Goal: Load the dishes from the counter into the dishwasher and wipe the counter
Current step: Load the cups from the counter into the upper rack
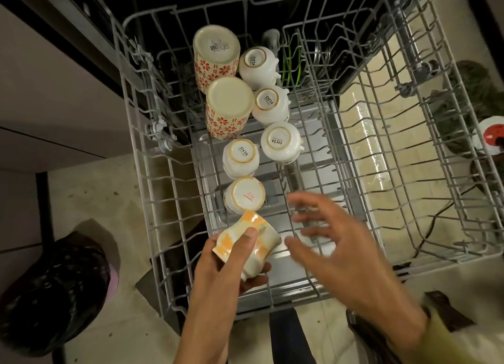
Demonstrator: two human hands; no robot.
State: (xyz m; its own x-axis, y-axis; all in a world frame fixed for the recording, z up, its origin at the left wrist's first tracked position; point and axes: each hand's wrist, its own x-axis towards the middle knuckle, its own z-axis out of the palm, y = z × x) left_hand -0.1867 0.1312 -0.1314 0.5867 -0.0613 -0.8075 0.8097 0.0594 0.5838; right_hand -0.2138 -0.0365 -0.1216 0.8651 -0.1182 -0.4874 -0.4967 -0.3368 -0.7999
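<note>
The dishwasher's upper wire rack (403,172) is pulled out below me. Several cups stand upside down in its left part: two tall mugs with red flowers (226,112) and white cups (279,142) in two rows. My left hand (231,260) grips a small orange-and-white cup (252,239), tilted on its side, over the rack's near left corner, just in front of a cup with an orange mark on its base (246,196). My right hand (341,241) hovers open and blurred beside that cup, fingers spread, holding nothing.
A black rubbish bag (51,292) lies on the floor at the lower left. Cabinet fronts (54,104) run along the left. A power strip with a red switch (493,140) and a cable lie on the tiled floor at the right. The rack's right half holds nothing.
</note>
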